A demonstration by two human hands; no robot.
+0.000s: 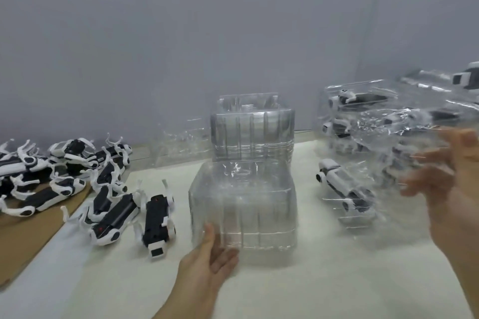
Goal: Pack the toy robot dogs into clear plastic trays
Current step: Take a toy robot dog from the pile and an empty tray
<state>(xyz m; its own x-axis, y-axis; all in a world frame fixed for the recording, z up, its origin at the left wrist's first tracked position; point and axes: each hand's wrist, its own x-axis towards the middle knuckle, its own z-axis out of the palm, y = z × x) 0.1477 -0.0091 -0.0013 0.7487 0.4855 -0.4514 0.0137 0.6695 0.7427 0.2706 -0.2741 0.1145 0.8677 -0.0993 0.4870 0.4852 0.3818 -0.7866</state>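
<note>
Two hands | left hand [207,254] touches tray stack [243,204] | right hand [445,176] blurred, grip unclear

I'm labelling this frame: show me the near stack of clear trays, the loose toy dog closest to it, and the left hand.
near stack of clear trays [248,212]: head view, on its front wall.
loose toy dog [155,217]: head view, on its black body.
left hand [210,254]: head view, on the palm.

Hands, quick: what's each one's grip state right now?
Left hand: open, thumb and palm against the near tray stack.
Right hand: open, fingers spread at a blurred clear tray; actual hold cannot be told.
</note>
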